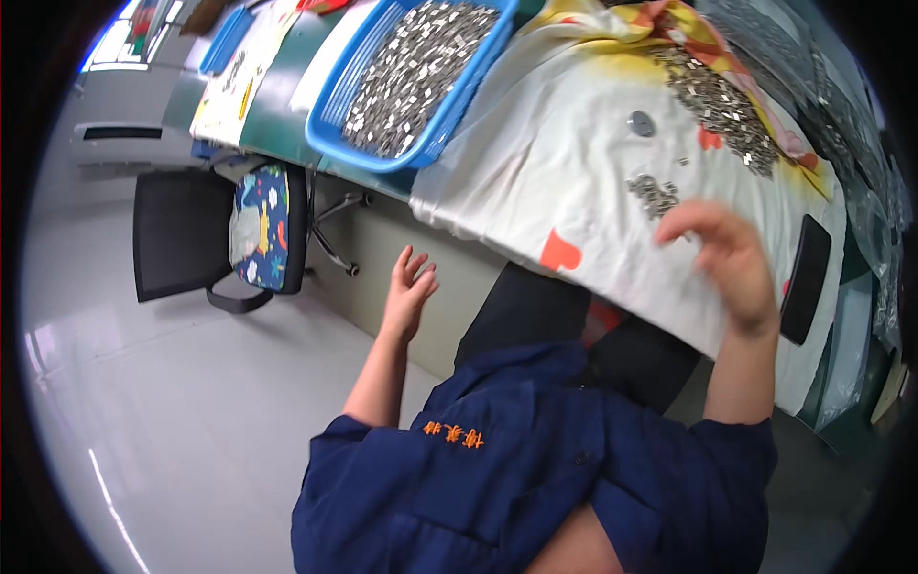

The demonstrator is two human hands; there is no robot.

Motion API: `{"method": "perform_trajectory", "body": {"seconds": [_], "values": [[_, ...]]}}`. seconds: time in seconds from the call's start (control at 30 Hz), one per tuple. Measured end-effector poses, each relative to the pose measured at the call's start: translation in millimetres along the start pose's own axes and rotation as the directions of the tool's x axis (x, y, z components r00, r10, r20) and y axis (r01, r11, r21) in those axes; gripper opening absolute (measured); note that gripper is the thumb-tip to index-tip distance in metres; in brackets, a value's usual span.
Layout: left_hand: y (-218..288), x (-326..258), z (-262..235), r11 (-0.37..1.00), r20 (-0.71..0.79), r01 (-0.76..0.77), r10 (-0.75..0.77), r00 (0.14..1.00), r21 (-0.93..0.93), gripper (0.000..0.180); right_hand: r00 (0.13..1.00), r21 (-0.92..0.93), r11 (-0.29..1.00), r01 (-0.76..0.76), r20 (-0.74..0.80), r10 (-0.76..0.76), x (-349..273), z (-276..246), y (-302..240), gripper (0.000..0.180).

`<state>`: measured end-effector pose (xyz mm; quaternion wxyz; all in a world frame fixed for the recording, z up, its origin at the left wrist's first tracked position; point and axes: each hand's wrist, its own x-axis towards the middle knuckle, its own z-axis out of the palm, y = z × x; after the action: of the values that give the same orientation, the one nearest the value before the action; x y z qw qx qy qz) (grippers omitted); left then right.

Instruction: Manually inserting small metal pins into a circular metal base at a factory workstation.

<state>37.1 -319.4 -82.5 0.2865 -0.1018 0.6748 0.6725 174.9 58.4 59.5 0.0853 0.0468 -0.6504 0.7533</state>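
My left hand hangs in the air in front of the table edge, fingers apart and nothing in them. Over the white cloth, my right hand is raised with its fingers loosely bent and apart, slightly blurred; I see nothing held. Just beyond its fingertips lies a small pile of metal pieces. A round grey disc rests farther up the cloth. At the far right of the cloth spreads a larger heap of small metal pieces, beside a yellow and orange patterned fold.
A blue plastic basket full of small metal pieces stands left of the cloth. A black phone-like slab lies by the cloth's right edge. Clear plastic bags crowd the right side. An office chair with a patterned cushion stands at left.
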Motion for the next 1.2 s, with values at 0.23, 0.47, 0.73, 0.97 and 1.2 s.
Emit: {"method": "perform_trajectory", "body": {"seconds": [0.23, 0.47, 0.73, 0.97, 1.2], "values": [[-60.0, 68.3, 38.1, 0.99, 0.481, -0.015, 0.08, 0.873, -0.138, 0.041, 0.978, -0.609, 0.789, 0.086, 0.202, 0.049, 14.1, 141.3, 112.9, 0.032], [22.2, -34.9, 71.7, 0.625, 0.612, 0.361, 0.243, 0.753, -0.692, 0.071, 0.961, -0.751, 0.606, 0.262, 0.146, -0.235, 34.8, 185.2, 120.5, 0.055], [32.8, -50.1, 29.8, 0.829, 0.8, 0.257, 0.322, 0.506, -0.496, 0.091, 0.975, -0.6, 0.792, 0.115, -0.084, -0.205, 45.6, 179.9, 113.6, 0.016], [-26.2, -11.9, 49.0, 0.621, 0.393, 0.348, -0.07, 0.917, -0.703, 0.032, 0.968, -0.535, 0.811, 0.237, 0.061, -0.243, 27.6, 186.9, 82.7, 0.036], [13.8, -35.1, 57.4, 0.932, 0.49, 0.117, 0.071, 0.869, -0.343, 0.057, 0.893, -0.706, 0.576, 0.413, 0.44, -0.101, 40.6, 218.2, 114.2, 0.053]]}}
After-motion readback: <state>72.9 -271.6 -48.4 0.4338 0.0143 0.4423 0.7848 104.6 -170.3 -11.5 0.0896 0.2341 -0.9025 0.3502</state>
